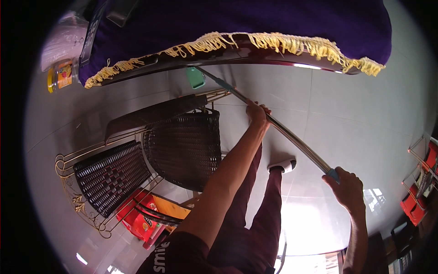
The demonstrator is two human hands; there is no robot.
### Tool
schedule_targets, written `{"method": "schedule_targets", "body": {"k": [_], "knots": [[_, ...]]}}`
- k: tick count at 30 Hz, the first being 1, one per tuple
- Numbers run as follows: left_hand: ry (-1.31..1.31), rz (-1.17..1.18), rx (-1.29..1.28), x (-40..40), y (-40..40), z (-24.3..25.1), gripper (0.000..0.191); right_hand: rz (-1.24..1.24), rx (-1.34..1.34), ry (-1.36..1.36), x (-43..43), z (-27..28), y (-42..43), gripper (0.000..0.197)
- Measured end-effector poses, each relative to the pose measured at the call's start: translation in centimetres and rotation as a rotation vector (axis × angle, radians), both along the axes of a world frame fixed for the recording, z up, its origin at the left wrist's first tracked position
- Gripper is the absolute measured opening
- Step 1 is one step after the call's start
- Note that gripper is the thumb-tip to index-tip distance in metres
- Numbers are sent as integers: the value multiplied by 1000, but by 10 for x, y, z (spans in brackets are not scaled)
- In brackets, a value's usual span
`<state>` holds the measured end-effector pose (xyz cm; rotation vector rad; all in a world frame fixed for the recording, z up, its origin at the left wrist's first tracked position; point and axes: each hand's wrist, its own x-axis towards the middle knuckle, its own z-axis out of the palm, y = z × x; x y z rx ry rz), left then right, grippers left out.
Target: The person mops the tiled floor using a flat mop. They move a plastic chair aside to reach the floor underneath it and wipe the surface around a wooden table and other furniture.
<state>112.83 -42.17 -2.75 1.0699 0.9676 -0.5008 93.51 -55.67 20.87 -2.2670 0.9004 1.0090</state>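
A long metal pole [297,138] with teal plastic fittings slants across the view, like the handle of a floor mop. My left hand [258,114] is wrapped around its middle. Near its upper end, my right hand [345,186] grips the teal end cap. The far end of the pole runs under the edge of a dark table, so its head is hidden. A green plastic object [196,78] lies on the floor beside that far end; I cannot tell what it is.
A purple cloth [239,17] with yellow fringe covers the table. To the left stands a woven chair [183,147] with a gold metal frame. Beyond are a yellow-lidded jar [63,75] and a red package [145,215]. Red folding seats [414,205] stand far right on the tiled floor [342,113].
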Motion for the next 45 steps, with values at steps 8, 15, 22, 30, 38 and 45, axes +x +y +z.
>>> {"method": "schedule_targets", "body": {"k": [8,15,22,30,38,45], "knots": [[90,-59,17,-83,-51,20,35,-49,-150,24,-86,19,-21,32],[134,-184,-8,-156,-83,40,34,-134,-242,115,-159,43,-12,31],[207,-336,-85,-225,-114,79,41,-247,-293,197,-216,87,-9,23],[326,-451,-261,-283,-114,120,42,-22,-511,217,-251,149,18,37],[306,-389,-312,-257,-92,140,46,30,-605,17,-301,131,21,37],[160,-142,-240,-153,-65,93,43,-24,-348,-53,-192,47,-5,31]]}}
